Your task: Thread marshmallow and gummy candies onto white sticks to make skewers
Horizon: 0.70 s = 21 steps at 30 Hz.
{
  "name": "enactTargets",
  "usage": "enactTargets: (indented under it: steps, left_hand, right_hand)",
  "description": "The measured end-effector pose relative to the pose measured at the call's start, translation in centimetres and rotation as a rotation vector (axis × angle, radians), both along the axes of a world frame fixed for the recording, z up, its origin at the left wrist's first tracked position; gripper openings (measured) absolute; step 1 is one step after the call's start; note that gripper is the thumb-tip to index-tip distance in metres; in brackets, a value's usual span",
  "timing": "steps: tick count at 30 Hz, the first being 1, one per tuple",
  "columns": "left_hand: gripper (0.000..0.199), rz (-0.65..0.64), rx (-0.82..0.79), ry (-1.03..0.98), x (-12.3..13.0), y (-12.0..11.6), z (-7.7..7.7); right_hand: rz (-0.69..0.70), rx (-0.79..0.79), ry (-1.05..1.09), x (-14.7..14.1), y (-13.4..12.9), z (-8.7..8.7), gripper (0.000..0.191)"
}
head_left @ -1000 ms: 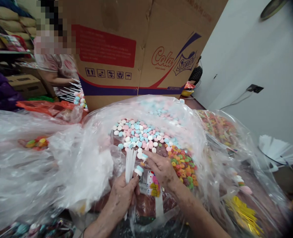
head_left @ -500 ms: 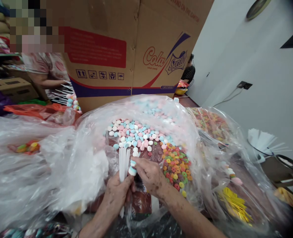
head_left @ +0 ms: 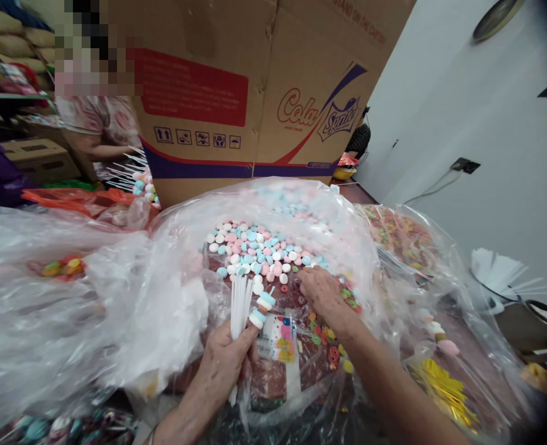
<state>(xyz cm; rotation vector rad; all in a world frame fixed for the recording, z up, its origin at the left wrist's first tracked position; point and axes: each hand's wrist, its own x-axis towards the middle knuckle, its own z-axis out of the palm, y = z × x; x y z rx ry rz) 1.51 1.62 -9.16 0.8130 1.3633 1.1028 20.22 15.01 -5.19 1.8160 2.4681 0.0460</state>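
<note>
My left hand [head_left: 229,352] is closed round a bundle of white sticks [head_left: 240,303] and a candy skewer [head_left: 258,317]. Blue-and-white marshmallows are threaded on the skewer, with an orange-brown piece between them, and its stick tip pokes out at the top. My right hand [head_left: 324,296] is over the inner edge of the gummy rings [head_left: 317,334], close to the loose marshmallows [head_left: 254,250]. Its fingers are bent and close together; whatever is at their tips is hidden. Below the skewer lies a printed clear packet [head_left: 280,340].
Clear plastic bags [head_left: 115,296] surround the work spot. A large carton [head_left: 199,80] stands behind. Gold ties [head_left: 447,392] and another bag of gummies [head_left: 398,228] are on the right, with white sticks in a holder [head_left: 496,272]. A co-worker's arm [head_left: 106,148] shows at left.
My right hand has left the skewer and moved right to the gummy rings. An orange-brown piece now shows between the marshmallows on the skewer. The printed packet has come into sight.
</note>
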Motion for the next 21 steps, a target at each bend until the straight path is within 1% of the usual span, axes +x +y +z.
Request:
enactTargets:
  steps: [4, 9, 15, 21]
  left_hand:
    - [0.046, 0.011, 0.007, -0.012, 0.0, 0.0, 0.1]
    - [0.043, 0.007, 0.014, -0.013, 0.0, 0.0, 0.1]
    - [0.041, 0.0, 0.011, -0.021, -0.1, 0.0, -0.4]
    - [0.039, -0.006, -0.003, -0.003, -0.1, 0.0, 0.1]
  right_hand:
    - [-0.056, 0.033, 0.017, -0.7, 1.4, 0.3, 0.03]
    - [-0.029, -0.016, 0.021, -1.5, 3.0, 0.0, 0.028]
    - [0.036, -0.046, 0.089, -1.2, 2.6, -0.1, 0.029]
    - [0.019, -0.025, 0.232, -0.8, 2.4, -0.1, 0.021]
